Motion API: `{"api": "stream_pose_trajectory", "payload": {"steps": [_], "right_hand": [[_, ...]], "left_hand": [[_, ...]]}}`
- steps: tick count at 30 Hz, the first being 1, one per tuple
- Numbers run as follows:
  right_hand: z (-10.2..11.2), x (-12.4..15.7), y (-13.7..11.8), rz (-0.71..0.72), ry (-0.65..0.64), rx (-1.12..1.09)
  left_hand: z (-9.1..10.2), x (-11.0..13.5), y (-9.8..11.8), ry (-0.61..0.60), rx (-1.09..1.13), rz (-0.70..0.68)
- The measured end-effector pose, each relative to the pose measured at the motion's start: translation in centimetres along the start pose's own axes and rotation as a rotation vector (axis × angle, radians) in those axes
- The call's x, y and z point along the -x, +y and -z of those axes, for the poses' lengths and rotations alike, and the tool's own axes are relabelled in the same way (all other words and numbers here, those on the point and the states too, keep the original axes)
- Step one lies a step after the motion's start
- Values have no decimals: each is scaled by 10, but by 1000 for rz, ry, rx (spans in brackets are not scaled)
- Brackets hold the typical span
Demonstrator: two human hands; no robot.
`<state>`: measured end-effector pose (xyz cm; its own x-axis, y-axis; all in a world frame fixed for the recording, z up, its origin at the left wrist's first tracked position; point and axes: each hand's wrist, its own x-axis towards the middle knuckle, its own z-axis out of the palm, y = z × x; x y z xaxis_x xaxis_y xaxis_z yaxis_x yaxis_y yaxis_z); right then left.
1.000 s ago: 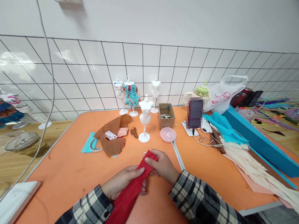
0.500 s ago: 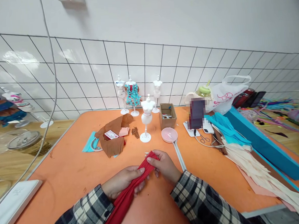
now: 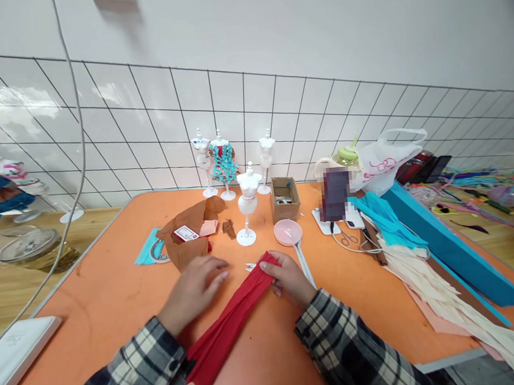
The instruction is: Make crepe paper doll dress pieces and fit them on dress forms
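A long strip of red crepe paper (image 3: pixel 231 319) lies across the orange table (image 3: pixel 114 298), running from my lap up to the middle. My right hand (image 3: pixel 285 276) pinches its far end. My left hand (image 3: pixel 193 289) has come off the strip and hovers to its left with fingers loosely spread, holding nothing, close to a crumpled brown paper (image 3: pixel 189 236). A small pair of white snips (image 3: pixel 249 267) lies just beyond the strip's end. A bare white doll mannequin (image 3: pixel 247 202) stands behind it.
Three more small mannequins (image 3: pixel 223 162), one dressed in teal and red, stand by the tiled wall. A small cardboard box (image 3: pixel 285 198), a pink round mirror (image 3: pixel 288 233), a phone on a stand (image 3: pixel 335 197), scissors (image 3: pixel 348 238), and blue and cream paper sheets (image 3: pixel 423 262) fill the right side.
My left hand let go of the red strip and moved left and forward toward the brown paper. The right hand keeps its pinch on the strip's end.
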<state>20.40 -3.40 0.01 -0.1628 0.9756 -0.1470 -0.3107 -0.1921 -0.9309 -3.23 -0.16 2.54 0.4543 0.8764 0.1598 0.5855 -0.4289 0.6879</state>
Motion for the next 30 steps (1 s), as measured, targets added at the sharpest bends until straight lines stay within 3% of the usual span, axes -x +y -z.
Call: {"api": "stream_pose_trajectory", "payload": {"steps": [2, 3, 5, 8, 10, 12, 14, 15, 17, 18, 20, 24, 25, 27, 30], "right_hand": [[22, 4, -21, 5, 24, -73], [38, 8, -32, 63, 112, -111], [77, 21, -54, 292, 430, -170], [149, 51, -69, 725, 1021, -131], [195, 75, -66, 782, 1387, -11], [232, 97, -57, 745, 1663, 250], [251, 114, -51, 524, 1653, 709], [252, 118, -50, 487, 1697, 890], [233, 118, -50, 653, 1803, 1154], [214, 112, -51, 761, 1774, 1243], [158, 93, -49, 846, 1428, 1274], [24, 34, -22, 771, 245, 1250], [-4, 18, -12, 763, 19, 1259], [-47, -16, 5, 745, -156, 1263], [-81, -68, 19, 643, -150, 1355]], "left_hand": [[19, -7, -25, 92, -361, -87], [28, -10, -37, 119, -476, -90], [42, -12, -59, 168, -626, -81], [52, -12, -80, 168, -669, -42], [56, -14, -87, 187, -630, 10], [58, -17, -91, 271, -546, 124], [61, -20, -95, 396, -439, 293], [63, -21, -97, 449, -396, 373], [65, -23, -101, 484, -356, 463], [65, -24, -103, 467, -363, 462], [65, -25, -105, 420, -432, 395], [63, -24, -101, 351, -642, 296], [63, -22, -99, 339, -677, 296], [62, -19, -93, 322, -719, 295], [60, -15, -81, 313, -754, 310]]}}
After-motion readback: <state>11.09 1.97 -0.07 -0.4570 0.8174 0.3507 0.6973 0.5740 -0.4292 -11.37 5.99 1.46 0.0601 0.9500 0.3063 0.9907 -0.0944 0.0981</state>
